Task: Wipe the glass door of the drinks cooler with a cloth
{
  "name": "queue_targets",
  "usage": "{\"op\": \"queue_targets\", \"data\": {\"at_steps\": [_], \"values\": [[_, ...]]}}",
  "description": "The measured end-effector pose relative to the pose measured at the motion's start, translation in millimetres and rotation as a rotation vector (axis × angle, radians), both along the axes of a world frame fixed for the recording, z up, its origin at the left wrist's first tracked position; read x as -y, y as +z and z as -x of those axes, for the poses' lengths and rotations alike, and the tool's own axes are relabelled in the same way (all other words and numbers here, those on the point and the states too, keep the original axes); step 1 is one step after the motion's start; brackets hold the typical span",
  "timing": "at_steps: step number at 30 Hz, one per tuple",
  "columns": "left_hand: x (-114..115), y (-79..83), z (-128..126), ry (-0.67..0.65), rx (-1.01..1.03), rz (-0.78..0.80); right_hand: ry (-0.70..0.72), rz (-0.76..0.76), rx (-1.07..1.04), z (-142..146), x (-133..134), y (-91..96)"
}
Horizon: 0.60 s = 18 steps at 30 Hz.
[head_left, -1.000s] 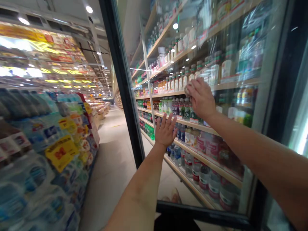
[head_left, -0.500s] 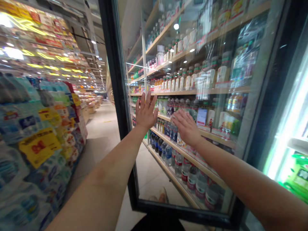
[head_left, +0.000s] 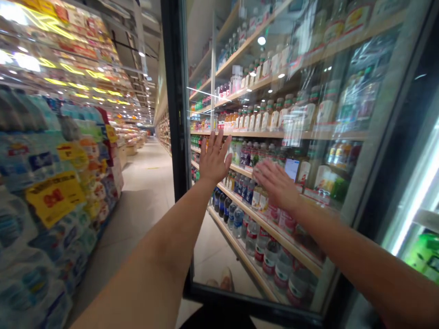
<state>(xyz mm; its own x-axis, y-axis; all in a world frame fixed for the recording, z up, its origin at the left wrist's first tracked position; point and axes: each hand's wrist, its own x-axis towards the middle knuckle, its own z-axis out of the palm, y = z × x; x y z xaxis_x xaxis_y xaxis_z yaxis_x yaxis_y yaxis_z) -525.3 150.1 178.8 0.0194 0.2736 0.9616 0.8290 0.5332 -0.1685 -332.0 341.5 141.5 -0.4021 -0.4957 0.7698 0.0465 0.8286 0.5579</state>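
Supermarket aisle, water packs (head_left: 41,192) stacked close on the left. Both grips are wide and empty: left hand (head_left: 214,157) and right hand (head_left: 277,185) lie flat against the upright glass door (head_left: 222,246) straight ahead, the left nearer its black frame (head_left: 175,114). Shelved bottles (head_left: 260,119) show beyond.

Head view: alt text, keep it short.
The left hand and right hand lie open and flat against a black-framed glass door, with shelves of bottled drinks seen through it. Wrapped water packs line the aisle on the left.
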Motion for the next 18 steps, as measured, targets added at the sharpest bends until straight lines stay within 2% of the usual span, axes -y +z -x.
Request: {"op": "queue_targets", "data": {"at_steps": [2,3,6,7,10,12,16,18], "values": [[0.2,-0.6,-0.7,0.002,-0.002,-0.012,-0.043,-0.100,0.072,-14.8,-11.7,-7.3],[0.2,-0.9,-1.0,0.003,0.000,-0.017,-0.080,-0.076,0.028,-23.6,-19.3,-10.3],[0.9,-1.2,-1.6,-0.003,0.013,-0.013,-0.184,0.165,-0.298,-52.8,-45.8,-22.0],[1.2,-1.1,-1.7,-0.006,0.016,-0.008,-0.197,0.196,-0.335,-62.5,-54.8,-27.0],[1.9,-0.9,-1.6,-0.006,0.012,-0.006,-0.224,0.086,-0.138,-87.8,-81.0,-34.8],[1.8,-1.0,-1.3,-0.010,0.008,-0.012,-0.258,0.062,-0.115,-98.1,-97.3,-25.8],[1.2,-1.2,-0.3,-0.042,0.022,-0.020,-0.218,0.279,-0.530,-94.9,-114.8,7.3],[1.1,-1.5,-0.1,-0.050,0.025,-0.027,-0.165,0.357,-0.640,-84.8,-108.9,8.2]]}}
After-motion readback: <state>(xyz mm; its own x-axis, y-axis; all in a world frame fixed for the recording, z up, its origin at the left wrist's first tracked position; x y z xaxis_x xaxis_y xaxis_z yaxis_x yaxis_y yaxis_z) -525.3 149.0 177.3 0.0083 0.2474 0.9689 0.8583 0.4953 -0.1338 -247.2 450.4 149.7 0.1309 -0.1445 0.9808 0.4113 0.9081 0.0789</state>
